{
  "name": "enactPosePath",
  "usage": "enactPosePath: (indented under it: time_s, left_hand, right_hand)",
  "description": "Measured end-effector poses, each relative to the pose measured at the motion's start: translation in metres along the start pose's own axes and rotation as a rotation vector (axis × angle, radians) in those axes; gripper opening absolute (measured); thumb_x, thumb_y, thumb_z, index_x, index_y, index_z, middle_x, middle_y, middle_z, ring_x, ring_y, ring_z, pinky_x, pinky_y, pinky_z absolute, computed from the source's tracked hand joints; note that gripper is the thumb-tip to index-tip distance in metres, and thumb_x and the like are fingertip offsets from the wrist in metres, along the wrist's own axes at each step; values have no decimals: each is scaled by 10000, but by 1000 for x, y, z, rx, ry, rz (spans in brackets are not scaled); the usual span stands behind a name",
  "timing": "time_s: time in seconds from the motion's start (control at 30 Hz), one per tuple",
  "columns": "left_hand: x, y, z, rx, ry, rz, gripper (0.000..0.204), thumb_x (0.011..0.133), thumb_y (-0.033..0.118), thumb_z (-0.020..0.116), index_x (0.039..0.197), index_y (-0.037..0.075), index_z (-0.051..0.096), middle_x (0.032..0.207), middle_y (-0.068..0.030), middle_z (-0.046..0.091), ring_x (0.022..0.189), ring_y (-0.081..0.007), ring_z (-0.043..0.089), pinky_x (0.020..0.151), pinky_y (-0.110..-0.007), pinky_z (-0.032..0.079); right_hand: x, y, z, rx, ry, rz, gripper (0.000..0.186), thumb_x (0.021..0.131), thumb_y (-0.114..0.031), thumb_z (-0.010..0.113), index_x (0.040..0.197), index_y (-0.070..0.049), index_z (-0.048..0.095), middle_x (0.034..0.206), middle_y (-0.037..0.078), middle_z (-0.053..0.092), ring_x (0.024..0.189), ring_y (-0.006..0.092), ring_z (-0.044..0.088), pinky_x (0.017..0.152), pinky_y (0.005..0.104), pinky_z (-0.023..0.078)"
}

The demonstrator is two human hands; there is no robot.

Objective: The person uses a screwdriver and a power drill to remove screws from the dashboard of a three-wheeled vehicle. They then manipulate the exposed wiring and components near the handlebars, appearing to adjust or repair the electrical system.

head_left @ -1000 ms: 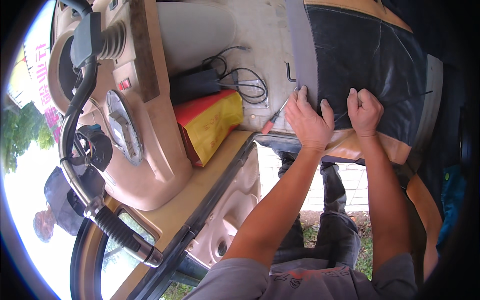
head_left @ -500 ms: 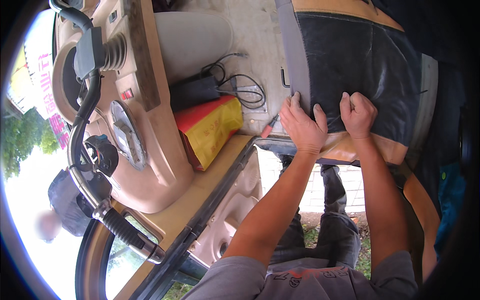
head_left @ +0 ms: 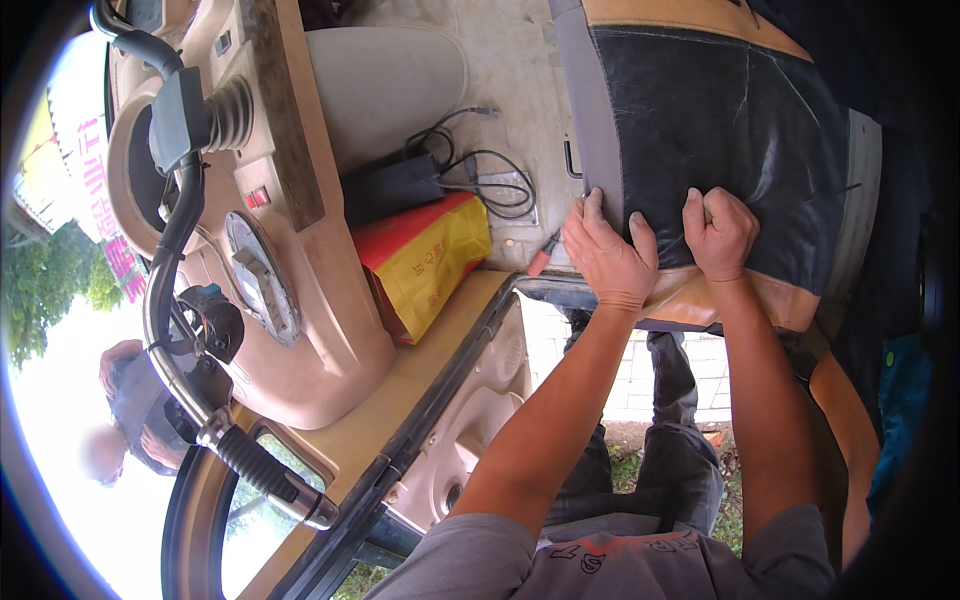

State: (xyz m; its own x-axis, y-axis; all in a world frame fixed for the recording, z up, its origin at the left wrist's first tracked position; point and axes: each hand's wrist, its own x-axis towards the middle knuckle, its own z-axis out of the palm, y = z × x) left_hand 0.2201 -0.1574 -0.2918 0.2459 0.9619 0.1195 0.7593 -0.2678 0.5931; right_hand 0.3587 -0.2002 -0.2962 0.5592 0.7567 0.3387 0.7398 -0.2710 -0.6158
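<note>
A black seat cushion (head_left: 720,140) with tan trim and a grey side lies inside a small vehicle cabin. My left hand (head_left: 608,255) presses flat on the cushion's near edge, fingers spread over the black cover. My right hand (head_left: 718,232) is closed in a fist, pinching the black cover a little to the right of the left hand. Just left of my left hand lies a small red-handled tool (head_left: 543,257), partly hidden under the seat edge.
A red and yellow bag (head_left: 425,262) and a black box with cables (head_left: 400,185) lie on the beige floor (head_left: 500,60). Handlebars (head_left: 170,260) and a beige dashboard (head_left: 300,330) fill the left. Another person (head_left: 130,410) stands outside, behind the windscreen.
Both hands have slid slightly up the cushion edge. My right hand has closed from flat fingers into a fist on the cover. The view has shifted a little.
</note>
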Motion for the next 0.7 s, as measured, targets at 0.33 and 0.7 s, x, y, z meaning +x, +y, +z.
enactPosePath:
  time_s: [0.33, 0.7]
  left_hand:
    - [4, -2, -6, 9, 9, 5, 580, 877, 206, 634, 1360, -41, 429, 1289, -290, 470, 1179, -460, 457, 1037, -524, 332]
    - [1, 3, 2, 33, 46, -34, 556, 886, 231, 628, 1352, -11, 447, 1297, -260, 488, 1157, -437, 472, 1003, -507, 360]
  right_hand:
    - [2, -5, 7, 23, 24, 15, 356, 852, -91, 695, 618, -88, 428, 557, 112, 480, 496, 335, 522, 466, 430, 408]
    - [-7, 4, 4, -31, 10, 19, 369, 892, -132, 683, 634, -73, 426, 573, 120, 492, 523, 356, 530, 472, 445, 401]
